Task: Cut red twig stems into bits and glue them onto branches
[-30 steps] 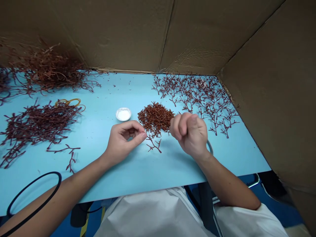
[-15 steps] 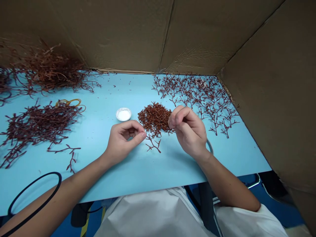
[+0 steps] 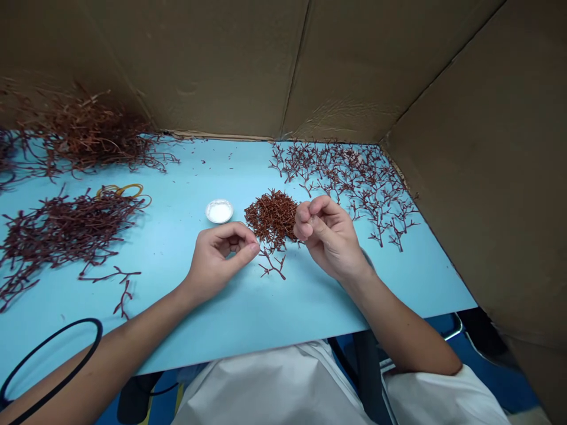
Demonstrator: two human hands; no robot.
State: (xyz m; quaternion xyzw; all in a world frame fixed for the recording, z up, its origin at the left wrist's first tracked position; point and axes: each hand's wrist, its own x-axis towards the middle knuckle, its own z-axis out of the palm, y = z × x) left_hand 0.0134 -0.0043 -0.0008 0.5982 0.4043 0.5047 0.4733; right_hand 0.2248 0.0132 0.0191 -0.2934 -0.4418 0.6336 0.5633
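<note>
My left hand is closed in a pinch, thumb against forefinger, just in front of the small white bowl. At its fingertips a small reddish-brown branched twig sticks out to the right, low over the table. My right hand is raised by the right edge of a heap of short brown twig pieces, hiding part of it. Its fingers curl toward the thumb, and whatever lies between them is too small to make out.
Many branched twigs are spread over the back right of the blue table. Two tangled piles, a dark red one and a brown one, lie at left beside yellow loops. Cardboard walls stand behind and right. A black cable loop crosses my left forearm.
The view has shifted slightly. My right hand's fingers have loosened and parted a little. My left hand and the branched twig keep their places beside each other.
</note>
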